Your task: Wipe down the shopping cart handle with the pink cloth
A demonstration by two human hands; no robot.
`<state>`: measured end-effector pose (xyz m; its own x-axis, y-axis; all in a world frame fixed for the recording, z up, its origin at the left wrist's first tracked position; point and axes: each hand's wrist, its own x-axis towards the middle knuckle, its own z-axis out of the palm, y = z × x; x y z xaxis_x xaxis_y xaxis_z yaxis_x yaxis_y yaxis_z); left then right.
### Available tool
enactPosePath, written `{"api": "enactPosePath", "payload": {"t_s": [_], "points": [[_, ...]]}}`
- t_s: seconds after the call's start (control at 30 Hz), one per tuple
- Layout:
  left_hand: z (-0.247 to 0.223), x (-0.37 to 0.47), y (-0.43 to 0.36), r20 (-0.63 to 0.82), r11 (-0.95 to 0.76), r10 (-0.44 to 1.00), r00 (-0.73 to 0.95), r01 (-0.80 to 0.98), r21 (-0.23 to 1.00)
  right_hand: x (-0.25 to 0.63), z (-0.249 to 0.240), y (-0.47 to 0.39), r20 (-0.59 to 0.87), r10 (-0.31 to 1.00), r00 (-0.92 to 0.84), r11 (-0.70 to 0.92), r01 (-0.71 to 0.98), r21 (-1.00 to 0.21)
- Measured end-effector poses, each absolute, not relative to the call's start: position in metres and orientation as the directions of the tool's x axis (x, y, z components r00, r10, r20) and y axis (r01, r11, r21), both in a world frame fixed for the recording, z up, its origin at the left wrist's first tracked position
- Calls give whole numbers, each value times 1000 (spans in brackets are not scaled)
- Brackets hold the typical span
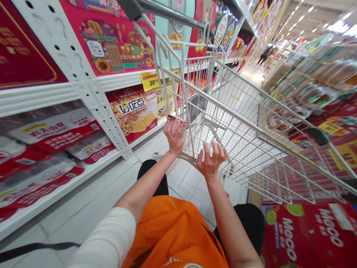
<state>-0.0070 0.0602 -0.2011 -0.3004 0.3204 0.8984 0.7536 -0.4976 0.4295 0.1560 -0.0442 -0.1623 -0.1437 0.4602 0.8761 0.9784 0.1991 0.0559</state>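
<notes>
A metal wire shopping cart (240, 116) stands tilted across the view, right in front of me. My left hand (174, 139) is closed around a folded pink cloth (178, 124), beside the cart's wire side. My right hand (212, 160) is in front of the cart's lower wires, with bent fingers apart and nothing in them. Whether its fingertips touch the wires, I cannot tell. Through the mesh, the bare wire floor of the basket shows.
White shelving (83, 89) on the left holds boxed snacks (136, 111) and shrink-wrapped bottles (55, 149). Red MECO cartons (309, 234) stand close by my right leg. Packaged goods (315, 93) are stacked beyond the cart. A distant person (264, 55) is in the aisle.
</notes>
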Motion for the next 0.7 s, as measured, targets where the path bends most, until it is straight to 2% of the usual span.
{"api": "enactPosePath", "payload": {"t_s": [0.07, 0.2, 0.33, 0.43, 0.5, 0.63, 0.7], "points": [[-180, -10, 72, 894, -486, 328, -306, 757, 437, 136, -144, -31, 807, 544, -229, 295, 953, 72], [-174, -8, 76, 885, -480, 360, -296, 754, 448, 119, -132, -13, 696, 694, -185, 241, 970, 18], [-209, -8, 58, 875, -524, 447, -187, 737, 426, 127, -150, -13, 653, 731, -199, 195, 978, 80], [-221, -12, 47, 875, -520, 468, -121, 763, 384, 137, -157, -14, 644, 717, -266, 229, 963, 142], [-208, -19, 47, 893, -489, 422, -156, 791, 369, 141, -157, -13, 649, 700, -296, 258, 953, 156], [-145, -37, 64, 916, -457, 226, -330, 795, 399, 146, -160, -10, 700, 642, -314, 300, 942, 148], [-118, -43, 74, 926, -494, 192, -325, 783, 377, 149, -163, -10, 725, 615, -310, 304, 942, 145]]}}
